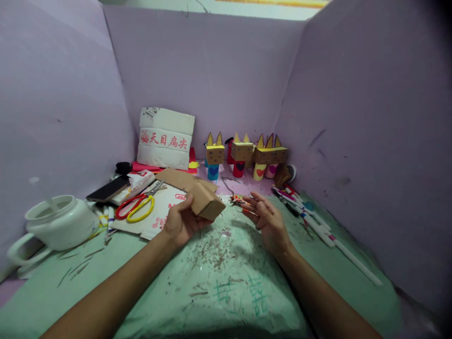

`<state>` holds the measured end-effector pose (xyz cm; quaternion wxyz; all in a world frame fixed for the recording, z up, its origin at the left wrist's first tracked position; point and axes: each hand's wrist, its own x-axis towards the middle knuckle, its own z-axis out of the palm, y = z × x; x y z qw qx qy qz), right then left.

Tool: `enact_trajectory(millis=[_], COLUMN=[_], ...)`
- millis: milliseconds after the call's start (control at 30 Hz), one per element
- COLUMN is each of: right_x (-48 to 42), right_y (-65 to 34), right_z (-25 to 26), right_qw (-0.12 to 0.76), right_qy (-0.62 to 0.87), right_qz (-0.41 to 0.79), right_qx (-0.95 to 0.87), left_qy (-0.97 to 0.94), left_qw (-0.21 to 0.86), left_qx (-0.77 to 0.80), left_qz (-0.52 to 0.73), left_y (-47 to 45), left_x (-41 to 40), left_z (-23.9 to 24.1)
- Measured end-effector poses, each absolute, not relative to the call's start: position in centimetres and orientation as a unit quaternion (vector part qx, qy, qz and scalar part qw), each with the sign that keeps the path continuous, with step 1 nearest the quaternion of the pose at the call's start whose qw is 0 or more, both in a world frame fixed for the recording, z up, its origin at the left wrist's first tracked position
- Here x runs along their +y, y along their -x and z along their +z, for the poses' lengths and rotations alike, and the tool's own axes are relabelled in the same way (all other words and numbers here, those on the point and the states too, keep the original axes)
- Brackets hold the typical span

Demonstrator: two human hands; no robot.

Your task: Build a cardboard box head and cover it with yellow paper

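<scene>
In my left hand (181, 221) is a small brown cardboard box (206, 201), tilted, with the thumb on its side and the fingers beneath. My right hand (267, 221) is raised to the right of the box, apart from it, fingers spread and nothing visible between them. Just beyond those fingers lies a small, colourfully patterned object (238, 199) whose kind I cannot make out. Left of the box, scissors with red and yellow handles (141, 205) rest on white printed cardboard (159, 226). Brown cardboard scraps (212, 256) litter the green covering (176, 292) below my hands.
Several cardboard figures with pointed ears (213, 157) stand at the back. A white printed carton panel (165, 137) leans on the lilac wall (212, 70). At left are a white teapot (61, 223) and a dark phone-like slab (108, 188); markers (318, 228) lie right.
</scene>
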<state>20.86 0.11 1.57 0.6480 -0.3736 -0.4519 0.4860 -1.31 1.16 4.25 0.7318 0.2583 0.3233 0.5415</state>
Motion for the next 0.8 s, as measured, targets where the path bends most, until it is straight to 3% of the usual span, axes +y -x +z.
enact_trajectory(millis=[433, 633, 800], right_x=[-1.0, -1.1, -1.1], right_y=[-19.4, -19.6, -19.8], right_z=[0.8, 0.9, 1.1], right_qw=[0.553, 0.507, 0.466], right_qy=[0.376, 0.321, 0.313], right_qz=[0.34, 0.369, 0.444], right_qx=[-0.662, -0.71, -0.699], left_qy=[-0.265, -0.339, -0.4], left_qw=[0.79, 0.805, 0.772], left_qx=[0.315, 0.364, 0.397], left_qz=[0.455, 0.323, 0.295], left_y=[0.4, 0.1, 0.0], left_x=[0.6, -0.2, -0.9], left_z=[4.0, 3.6, 4.1])
